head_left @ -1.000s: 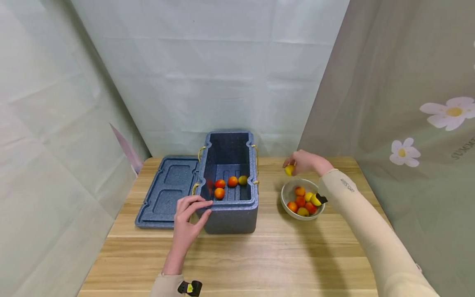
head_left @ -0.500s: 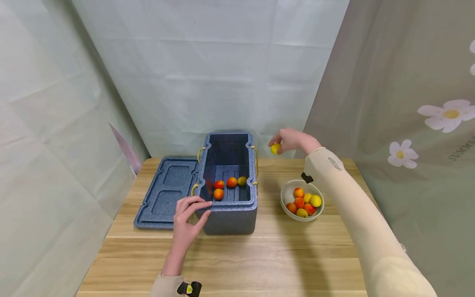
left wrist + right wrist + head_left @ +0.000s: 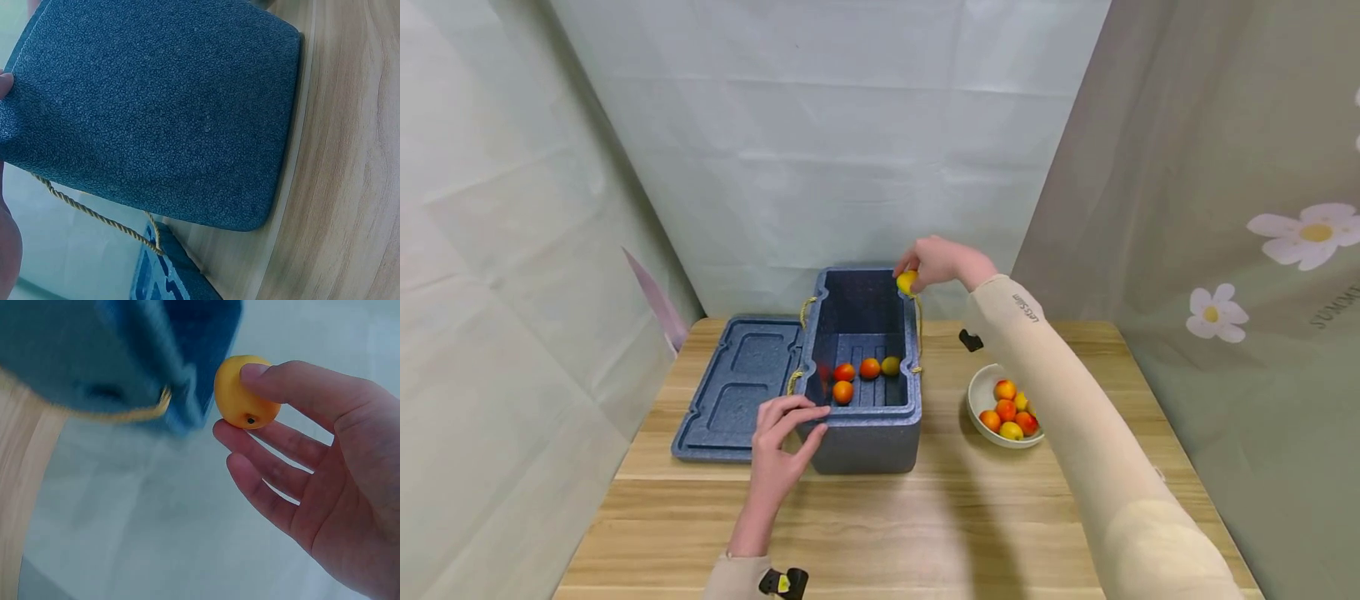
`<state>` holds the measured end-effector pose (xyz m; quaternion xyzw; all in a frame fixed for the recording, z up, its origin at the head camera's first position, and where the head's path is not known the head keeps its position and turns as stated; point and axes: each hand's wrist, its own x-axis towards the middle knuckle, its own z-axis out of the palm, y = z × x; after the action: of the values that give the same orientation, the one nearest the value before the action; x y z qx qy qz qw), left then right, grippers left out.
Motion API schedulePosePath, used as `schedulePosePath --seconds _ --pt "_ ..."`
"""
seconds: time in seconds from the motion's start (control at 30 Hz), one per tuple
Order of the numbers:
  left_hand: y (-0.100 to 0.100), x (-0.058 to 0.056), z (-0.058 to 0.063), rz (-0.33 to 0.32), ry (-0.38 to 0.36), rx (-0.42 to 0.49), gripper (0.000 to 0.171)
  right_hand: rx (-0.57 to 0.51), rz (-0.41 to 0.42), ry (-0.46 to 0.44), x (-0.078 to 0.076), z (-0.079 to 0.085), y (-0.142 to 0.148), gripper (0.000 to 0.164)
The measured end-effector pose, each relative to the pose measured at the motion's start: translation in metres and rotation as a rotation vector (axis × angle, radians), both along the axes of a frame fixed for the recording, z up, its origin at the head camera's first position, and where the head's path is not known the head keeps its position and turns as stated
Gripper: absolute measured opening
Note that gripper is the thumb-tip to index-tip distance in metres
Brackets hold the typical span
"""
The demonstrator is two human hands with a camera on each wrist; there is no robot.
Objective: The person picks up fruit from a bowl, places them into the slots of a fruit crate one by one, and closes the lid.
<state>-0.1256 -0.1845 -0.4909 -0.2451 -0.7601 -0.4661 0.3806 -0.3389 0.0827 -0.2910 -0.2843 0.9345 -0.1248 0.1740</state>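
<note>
A small yellow fruit (image 3: 240,394) with a dark spot at one end is pinched between the thumb and fingers of my right hand (image 3: 942,260). That hand is at the far right rim of the deep blue-grey speckled box (image 3: 865,450), and the fruit (image 3: 907,282) overlaps the rim in the head view. Inside the box lie several fruits, including a red one (image 3: 845,372), an orange one (image 3: 843,392) and a yellow-green one (image 3: 891,366). My left hand (image 3: 777,450) grips the box's near left corner, thumb on the front wall and fingers along the rim.
A white bowl (image 3: 977,417) with several red, orange and yellow fruits stands right of the box, partly behind my right sleeve. The blue-grey lid (image 3: 737,387) lies flat to the left. Yellow rope handles (image 3: 920,333) hang at the box's sides. Fabric walls surround the wooden table (image 3: 850,533).
My right hand has carried the yellow fruit up and left, from above the bowl to the far right rim of the box. The left hand has stayed on the corner.
</note>
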Motion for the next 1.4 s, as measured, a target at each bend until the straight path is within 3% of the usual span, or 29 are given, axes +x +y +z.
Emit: schedulePosePath --seconds 0.37,0.67,1.07,1.4 --pt "0.000 0.001 0.003 -0.009 0.006 0.003 0.040 -0.102 0.054 -0.054 0.001 -0.010 -0.053 0.040" --pt "0.001 0.001 0.003 -0.015 0.010 0.005 0.040 -0.133 0.059 -0.103 0.007 -0.037 -0.081 0.041" --pt "-0.003 0.001 0.001 -0.009 -0.004 -0.003 0.040 -0.095 0.046 -0.153 0.014 -0.075 -0.099 0.040" --pt "-0.002 0.000 0.001 -0.017 -0.001 0.000 0.038 -0.063 0.012 -0.175 0.020 -0.080 -0.100 0.040"
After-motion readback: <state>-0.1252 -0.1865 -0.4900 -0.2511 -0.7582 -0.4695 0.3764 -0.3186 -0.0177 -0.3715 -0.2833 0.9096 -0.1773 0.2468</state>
